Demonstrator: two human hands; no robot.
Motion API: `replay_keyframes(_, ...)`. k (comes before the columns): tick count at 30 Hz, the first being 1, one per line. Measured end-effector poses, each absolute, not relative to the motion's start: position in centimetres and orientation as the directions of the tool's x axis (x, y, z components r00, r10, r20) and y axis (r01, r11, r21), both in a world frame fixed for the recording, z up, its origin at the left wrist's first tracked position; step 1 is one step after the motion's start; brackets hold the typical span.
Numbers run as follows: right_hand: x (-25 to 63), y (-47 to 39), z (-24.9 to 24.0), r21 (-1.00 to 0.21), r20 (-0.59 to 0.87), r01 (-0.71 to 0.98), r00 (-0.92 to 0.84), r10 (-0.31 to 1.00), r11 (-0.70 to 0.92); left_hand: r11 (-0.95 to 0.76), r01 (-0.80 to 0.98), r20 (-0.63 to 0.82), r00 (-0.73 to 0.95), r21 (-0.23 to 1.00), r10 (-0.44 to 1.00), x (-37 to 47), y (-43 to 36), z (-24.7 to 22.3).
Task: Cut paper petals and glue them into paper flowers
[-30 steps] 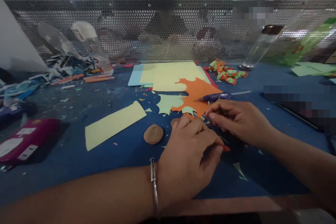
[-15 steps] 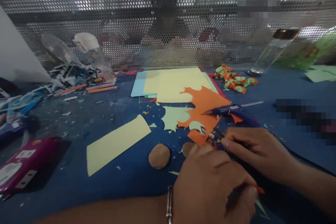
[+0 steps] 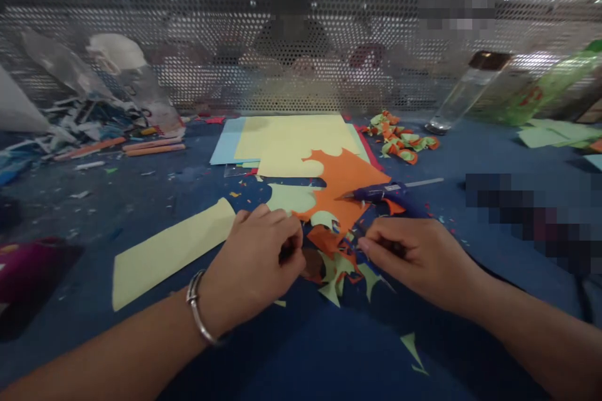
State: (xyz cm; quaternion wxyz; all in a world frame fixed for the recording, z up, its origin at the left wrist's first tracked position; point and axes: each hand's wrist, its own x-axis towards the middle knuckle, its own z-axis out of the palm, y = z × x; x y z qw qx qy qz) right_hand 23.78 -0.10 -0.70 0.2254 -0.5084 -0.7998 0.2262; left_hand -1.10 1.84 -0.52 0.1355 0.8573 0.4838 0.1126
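My left hand (image 3: 261, 263), with a silver bracelet at its wrist, is low over the blue table beside a brown disc (image 3: 312, 264). Its fingers are curled, and what they hold, if anything, is hidden. My right hand (image 3: 414, 250) has thumb and fingertips pinched together, right of green and orange scraps (image 3: 339, 276); something small and dark shows by the fingertips. Beyond the hands lies an orange sheet (image 3: 338, 185) with scalloped edges, partly over a pale green cut sheet (image 3: 289, 197). A blue glue-gun-like tool (image 3: 376, 193) rests across the orange sheet.
Yellow sheets (image 3: 291, 138) lie at the back, a yellow strip (image 3: 169, 257) at the left. Small green and orange pieces (image 3: 399, 138) are piled behind. A clear bottle (image 3: 463, 97) stands right, a white-capped bottle (image 3: 136, 81) left. A perforated screen (image 3: 211, 25) borders the table.
My left hand has moved left, away from my right hand, uncovering scraps and now covering where one brown disc lay. The view has shifted slightly; my right hand stays pinched.
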Motion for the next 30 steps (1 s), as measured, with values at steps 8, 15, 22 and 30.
replay_keyframes(8,23.8,0.4,-0.1,-0.405,-0.091,0.864,-0.363,0.927,0.299,-0.46,0.795,0.118,0.453,0.395,0.884,-1.3,1.0,-2.2)
replay_keyframes(15,23.4,-0.4,0.1,-0.32,-0.049,0.88,-0.386,0.921,0.352,-0.456,0.814,0.106,0.45,0.361,0.887,-0.7,0.4,-1.7)
replay_keyframes(22,23.2,-0.7,0.2,-0.276,-0.052,0.887,-0.399,0.915,0.371,-0.562,0.724,0.139,0.558,0.401,0.818,-0.3,0.3,-1.2)
replay_keyframes(30,23.1,-0.9,0.7,-0.222,-0.076,0.895,-0.412,0.908,0.387,-0.628,0.71,0.102,0.633,0.319,0.767,0.3,-1.2,-0.8)
